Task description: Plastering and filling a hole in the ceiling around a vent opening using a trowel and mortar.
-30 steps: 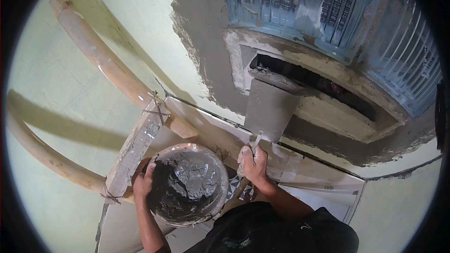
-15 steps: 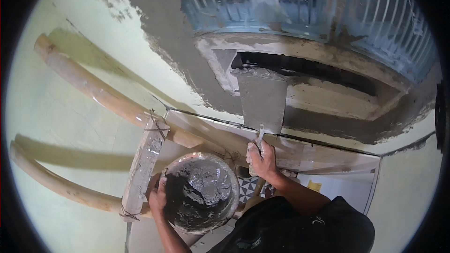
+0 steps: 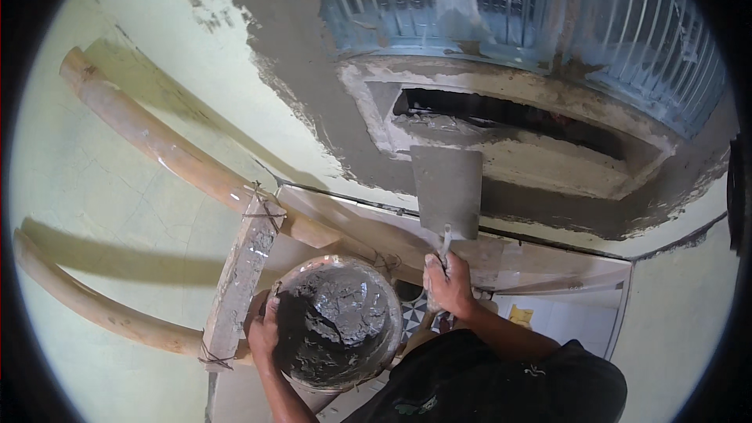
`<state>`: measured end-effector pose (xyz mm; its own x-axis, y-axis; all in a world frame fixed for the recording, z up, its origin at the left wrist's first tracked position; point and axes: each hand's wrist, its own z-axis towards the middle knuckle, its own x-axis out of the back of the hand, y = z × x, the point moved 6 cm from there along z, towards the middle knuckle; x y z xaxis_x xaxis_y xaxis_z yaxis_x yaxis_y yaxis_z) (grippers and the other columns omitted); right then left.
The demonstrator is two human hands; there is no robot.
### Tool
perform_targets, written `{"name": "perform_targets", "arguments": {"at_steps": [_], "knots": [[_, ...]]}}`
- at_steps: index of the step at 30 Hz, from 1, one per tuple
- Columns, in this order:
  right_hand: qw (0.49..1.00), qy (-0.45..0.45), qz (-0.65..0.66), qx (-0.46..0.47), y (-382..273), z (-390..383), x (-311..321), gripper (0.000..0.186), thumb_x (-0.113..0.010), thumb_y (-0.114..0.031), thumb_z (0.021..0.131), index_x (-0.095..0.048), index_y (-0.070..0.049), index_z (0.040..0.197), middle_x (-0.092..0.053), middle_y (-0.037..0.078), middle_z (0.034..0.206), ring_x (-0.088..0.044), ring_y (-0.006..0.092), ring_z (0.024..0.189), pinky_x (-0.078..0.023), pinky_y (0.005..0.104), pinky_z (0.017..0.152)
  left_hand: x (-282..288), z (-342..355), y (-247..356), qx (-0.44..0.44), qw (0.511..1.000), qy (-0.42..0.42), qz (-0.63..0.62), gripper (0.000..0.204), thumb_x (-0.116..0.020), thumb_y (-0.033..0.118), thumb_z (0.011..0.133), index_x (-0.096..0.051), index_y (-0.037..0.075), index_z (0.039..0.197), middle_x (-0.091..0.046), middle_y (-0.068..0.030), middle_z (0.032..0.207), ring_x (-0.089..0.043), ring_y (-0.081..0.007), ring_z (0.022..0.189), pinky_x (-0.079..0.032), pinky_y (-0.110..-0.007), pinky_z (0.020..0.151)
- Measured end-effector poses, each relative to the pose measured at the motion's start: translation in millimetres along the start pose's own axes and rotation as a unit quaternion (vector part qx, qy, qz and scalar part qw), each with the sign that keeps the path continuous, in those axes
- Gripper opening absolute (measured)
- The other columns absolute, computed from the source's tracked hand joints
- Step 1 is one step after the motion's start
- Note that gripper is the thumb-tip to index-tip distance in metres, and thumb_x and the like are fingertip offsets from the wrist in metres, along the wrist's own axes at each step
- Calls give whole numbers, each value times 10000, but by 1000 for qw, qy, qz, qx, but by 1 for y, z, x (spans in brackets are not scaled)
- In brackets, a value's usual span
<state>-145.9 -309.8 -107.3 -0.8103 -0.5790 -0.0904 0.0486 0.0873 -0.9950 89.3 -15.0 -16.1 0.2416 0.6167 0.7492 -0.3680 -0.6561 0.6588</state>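
My right hand [image 3: 450, 283] is closed around the handle of a trowel [image 3: 448, 190]. Its flat grey blade points away from me, just short of a recessed ledge [image 3: 540, 158] in the wall. At the left end of that ledge lies a lump of wet mortar [image 3: 440, 124], beside a dark slot [image 3: 517, 115]. My left hand [image 3: 264, 330] grips the left rim of a round bucket [image 3: 394, 329]. Grey wet mortar [image 3: 342, 309] fills part of the bucket, clinging to its inner wall; the fingers are partly hidden behind the rim.
Two bamboo poles [image 3: 157, 147] run in from the left, tied to a mortar-smeared wooden crosspiece [image 3: 244, 278] beside the bucket. Bluish ribbed glass panes [image 3: 439, 8] stand above the ledge. Grey plaster [image 3: 313, 94] borders the opening. Patterned tiles [image 3: 413, 317] show far below.
The trowel has drawn back from the slot toward me and slightly right. Mortar now shows on the ledge where the blade's tip was. My left hand stays on the bucket.
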Motion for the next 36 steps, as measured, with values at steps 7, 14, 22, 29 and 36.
{"name": "perform_targets", "arguments": {"at_steps": [7, 14, 22, 29, 36], "knots": [[987, -65, -115, 96, -53, -34, 32, 146, -498, -126, 938, -520, 4, 874, -542, 55, 648, -518, 121, 511, -433, 308, 496, -1, 2, -10, 28, 999, -4, 21, 458, -597, 373, 942, -610, 26, 1240, -643, -195, 1193, -590, -324, 1140, -413, -373, 1002], [970, -107, -219, -12, -115, -38, 66, 212, -574, -141, 901, -555, 36, 786, -600, 110, 583, -605, 171, 518, -469, 335, 514, -4, 0, -16, 34, 999, -7, 7, 453, -586, 379, 957, -605, 38, 1254, -630, -185, 1224, -574, -315, 1162, -397, -366, 1018], [957, -82, -276, -30, -150, -48, 78, 246, -564, -174, 915, -547, 25, 771, -588, 91, 565, -586, 160, 507, -462, 327, 513, -2, 0, -3, 46, 999, -9, 3, 407, -581, 314, 970, -602, -12, 1213, -642, -178, 1170, -583, -306, 1116, -403, -372, 1007], [963, -41, -254, -84, -157, -64, 95, 207, -553, -148, 916, -570, 26, 805, -564, 67, 554, -557, 131, 496, -433, 310, 488, -4, 1, -11, 45, 999, -13, 16, 415, -583, 318, 970, -594, -7, 1228, -633, -172, 1183, -581, -292, 1112, -401, -376, 1011], [961, -12, -260, -94, -161, -74, 105, 196, -531, -113, 920, -557, 25, 783, -542, 57, 542, -538, 122, 484, -421, 304, 474, -6, -1, -17, 48, 999, -16, -22, 431, -575, 323, 974, -588, -23, 1232, -626, -166, 1210, -571, -289, 1128, -389, -373, 1023]]}}
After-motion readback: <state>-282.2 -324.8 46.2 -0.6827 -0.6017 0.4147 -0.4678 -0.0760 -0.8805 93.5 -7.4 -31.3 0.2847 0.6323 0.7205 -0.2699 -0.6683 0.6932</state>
